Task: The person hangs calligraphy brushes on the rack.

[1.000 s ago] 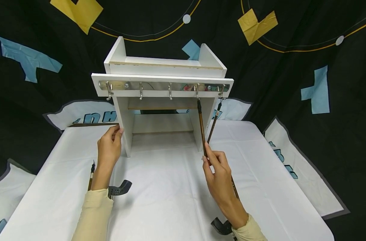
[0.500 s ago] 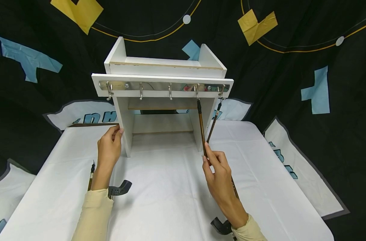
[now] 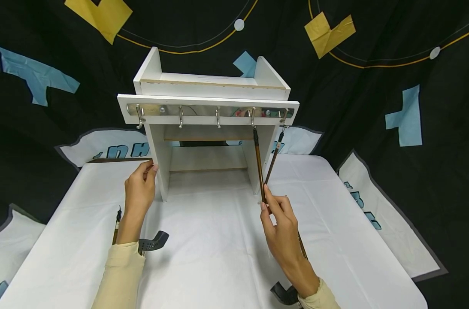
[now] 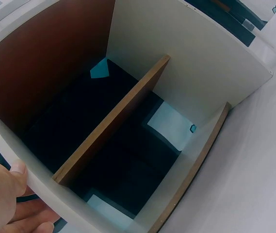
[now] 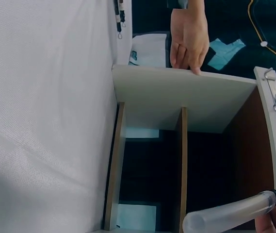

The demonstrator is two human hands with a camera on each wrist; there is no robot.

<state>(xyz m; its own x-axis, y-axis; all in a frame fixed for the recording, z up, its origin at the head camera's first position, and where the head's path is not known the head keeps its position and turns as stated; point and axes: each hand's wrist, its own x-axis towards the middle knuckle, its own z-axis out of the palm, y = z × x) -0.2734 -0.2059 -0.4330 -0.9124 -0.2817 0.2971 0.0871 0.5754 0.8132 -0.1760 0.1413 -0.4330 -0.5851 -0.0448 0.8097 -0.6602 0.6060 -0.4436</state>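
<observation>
A white shelf unit with a row of metal hooks stands on the table. My left hand grips its left side panel, thumb on the front edge and fingers behind. My right hand pinches the lower part of a brown-handled brush, whose upper end is at the fourth hook from the left. A second brown-handled brush hangs from the last hook, its lower end hidden behind the right hand. In the right wrist view, a translucent tube with a black collar sticks out from the right fingers.
Another brush lies on the white table, partly hidden by the left forearm. A dark brush shows beside the right wrist. Two inner boards cross the shelf. Black cloth with yellow and blue patches hangs behind.
The right hand has shifted very slightly down and right at the brush. My left hand and the shelf unit have stayed put.
</observation>
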